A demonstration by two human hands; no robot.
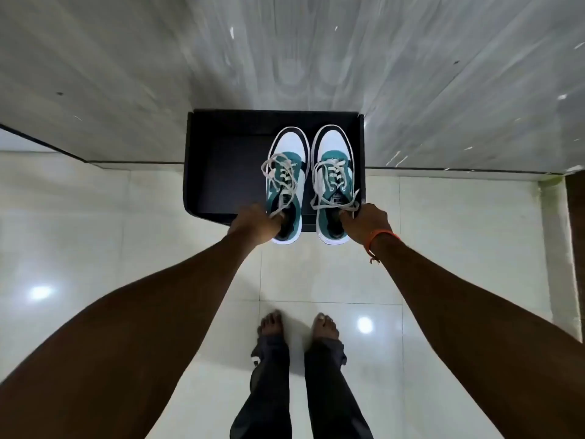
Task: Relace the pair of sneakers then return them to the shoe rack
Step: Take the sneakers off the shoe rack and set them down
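1. The left hand (253, 224) grips the heel opening of the left sneaker (288, 182).
2. The right hand (367, 223) grips the heel opening of the right sneaker (335, 182).
3. Both sneakers sit side by side, laced, at the right side of the black shoe rack (221, 172), heels over its front edge.

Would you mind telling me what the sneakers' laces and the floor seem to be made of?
Laces: probably flat woven cotton or polyester, matte off-white, hanging in limp loops. Floor: likely glazed ceramic or polished stone tile, cream, with grout lines and sharp light reflections.
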